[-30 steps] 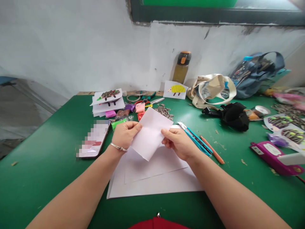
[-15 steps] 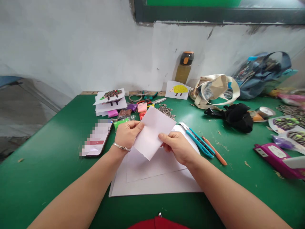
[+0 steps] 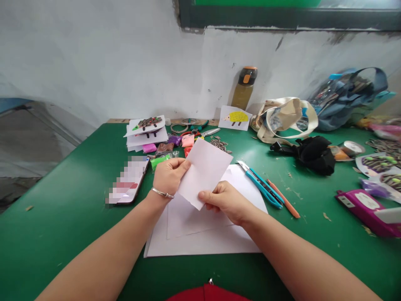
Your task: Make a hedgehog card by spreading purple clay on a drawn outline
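A small white sheet of paper [image 3: 205,169] is held tilted above larger white sheets [image 3: 200,244] lying on the green table. My left hand [image 3: 169,175] pinches its left edge between thumb and fingers. Near its lower right corner, my right hand [image 3: 227,200] grips the same sheet, thumb on top and fingers behind. Just right of the large sheets lie blue-handled scissors [image 3: 266,192], what looks like a craft knife beside them, and an orange pen-like tool [image 3: 285,200].
A phone [image 3: 130,179] lies at left. Behind are hedgehog pictures [image 3: 148,125], packets of coloured clay [image 3: 188,140], sunflower seeds [image 3: 221,144] and a bottle [image 3: 244,88]. Toward the right sit a cream bag [image 3: 266,121], a black pouch [image 3: 316,154] and a magenta case [image 3: 363,211].
My right hand has slid down and left along the small sheet's edge to its lower corner. My left hand keeps its pinch. The view has shifted slightly.
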`<action>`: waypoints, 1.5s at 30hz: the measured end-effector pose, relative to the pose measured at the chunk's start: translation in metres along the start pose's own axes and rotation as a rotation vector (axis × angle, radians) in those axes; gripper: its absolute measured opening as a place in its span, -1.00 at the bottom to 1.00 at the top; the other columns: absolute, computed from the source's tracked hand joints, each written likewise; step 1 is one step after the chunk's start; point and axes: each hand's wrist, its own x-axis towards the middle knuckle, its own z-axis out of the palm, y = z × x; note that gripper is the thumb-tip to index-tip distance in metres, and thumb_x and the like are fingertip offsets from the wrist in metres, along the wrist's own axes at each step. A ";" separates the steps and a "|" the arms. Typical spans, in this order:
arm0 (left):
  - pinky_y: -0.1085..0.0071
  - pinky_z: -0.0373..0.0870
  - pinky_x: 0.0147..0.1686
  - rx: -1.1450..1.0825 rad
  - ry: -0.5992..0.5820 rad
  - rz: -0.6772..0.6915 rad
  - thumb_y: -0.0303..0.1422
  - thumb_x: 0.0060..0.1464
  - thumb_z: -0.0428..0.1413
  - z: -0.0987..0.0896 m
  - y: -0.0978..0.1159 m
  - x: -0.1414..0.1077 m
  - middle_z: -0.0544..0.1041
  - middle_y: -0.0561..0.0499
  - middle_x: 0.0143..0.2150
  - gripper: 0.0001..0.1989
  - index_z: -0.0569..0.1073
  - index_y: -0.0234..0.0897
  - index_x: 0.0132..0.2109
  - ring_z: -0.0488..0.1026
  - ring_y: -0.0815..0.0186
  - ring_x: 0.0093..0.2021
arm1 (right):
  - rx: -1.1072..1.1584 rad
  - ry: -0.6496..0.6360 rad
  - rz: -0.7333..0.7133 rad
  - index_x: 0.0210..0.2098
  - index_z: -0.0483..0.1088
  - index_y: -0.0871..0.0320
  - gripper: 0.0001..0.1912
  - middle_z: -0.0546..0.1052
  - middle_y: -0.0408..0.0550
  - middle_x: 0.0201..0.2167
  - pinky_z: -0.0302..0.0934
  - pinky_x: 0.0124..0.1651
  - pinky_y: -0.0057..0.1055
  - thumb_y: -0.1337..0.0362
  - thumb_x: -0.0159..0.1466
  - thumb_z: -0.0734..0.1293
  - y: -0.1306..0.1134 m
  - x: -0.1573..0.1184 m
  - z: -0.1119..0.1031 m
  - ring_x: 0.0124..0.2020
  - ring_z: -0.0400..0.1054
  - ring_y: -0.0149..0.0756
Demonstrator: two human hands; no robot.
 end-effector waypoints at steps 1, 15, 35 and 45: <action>0.48 0.26 -0.52 -0.003 -0.002 0.000 -0.09 -0.08 0.24 0.000 -0.001 0.000 0.55 0.01 -0.44 -0.65 0.59 -0.33 -0.36 0.35 0.36 -0.51 | 0.002 0.006 -0.007 -0.61 0.44 0.22 -0.62 0.37 -0.15 -0.69 0.00 -0.53 -0.46 0.00 -0.01 0.47 0.000 0.000 0.000 -0.62 0.16 -0.47; 0.48 0.25 -0.49 0.066 0.019 0.015 -0.10 -0.09 0.22 0.001 0.002 0.000 0.55 0.03 -0.46 -0.66 0.60 -0.33 -0.39 0.37 0.33 -0.47 | -0.058 -0.100 0.058 -0.62 0.47 0.22 -0.55 0.45 -0.08 -0.64 0.01 -0.54 -0.48 -0.09 0.04 0.44 0.001 -0.006 0.007 -0.61 0.19 -0.47; 0.48 0.29 -0.52 0.019 -0.086 -0.038 -0.08 -0.13 0.25 0.002 0.001 0.000 0.55 0.01 -0.46 -0.64 0.60 -0.34 -0.37 0.39 0.34 -0.49 | 0.205 0.301 -0.198 -0.62 0.33 0.18 -0.56 0.23 -0.23 -0.78 -0.19 -0.58 -0.46 -0.04 0.12 0.41 -0.013 0.006 -0.043 -0.70 0.00 -0.52; 0.48 0.26 -0.52 0.065 -0.095 -0.015 -0.09 -0.12 0.22 0.001 0.003 -0.001 0.55 0.01 -0.47 -0.65 0.60 -0.33 -0.39 0.37 0.34 -0.49 | 0.168 0.434 -0.283 -0.64 0.32 0.19 -0.63 0.29 -0.21 -0.67 -0.16 -0.58 -0.48 0.07 0.02 0.47 -0.023 0.001 -0.046 -0.65 0.02 -0.55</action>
